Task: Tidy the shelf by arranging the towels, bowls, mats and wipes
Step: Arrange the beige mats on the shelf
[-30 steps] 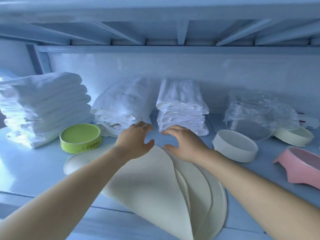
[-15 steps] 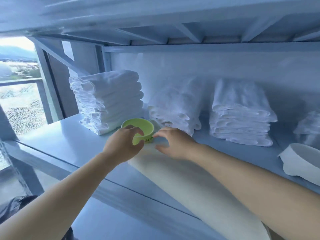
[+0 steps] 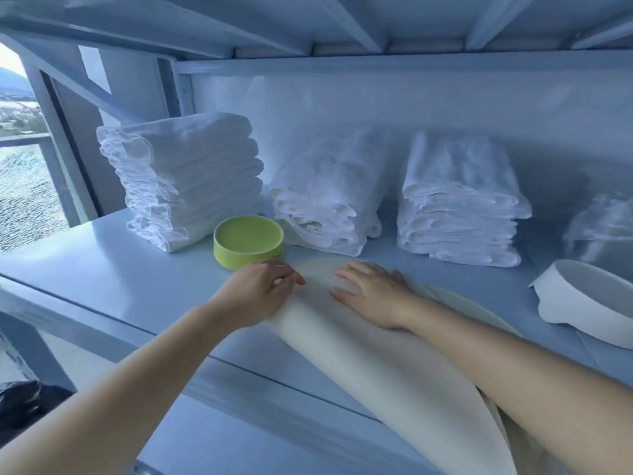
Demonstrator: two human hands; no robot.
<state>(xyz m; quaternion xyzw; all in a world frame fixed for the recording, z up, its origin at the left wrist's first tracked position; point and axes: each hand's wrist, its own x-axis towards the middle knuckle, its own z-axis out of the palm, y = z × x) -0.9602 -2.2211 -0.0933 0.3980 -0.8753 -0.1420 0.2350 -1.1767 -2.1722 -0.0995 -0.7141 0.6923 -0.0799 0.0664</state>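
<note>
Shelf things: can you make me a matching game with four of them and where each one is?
Things: 1 green bowl; 2 white bowl; 3 mat; 4 tallest towel stack.
Places: A touched by left hand and right hand; B nearest the window; C far right of the shelf; D just beyond the left hand's fingers.
Pairs: 1-D, 2-C, 3-A, 4-B.

bowl (image 3: pixel 249 242) left of mats (image 3: pixel 376 354)
</note>
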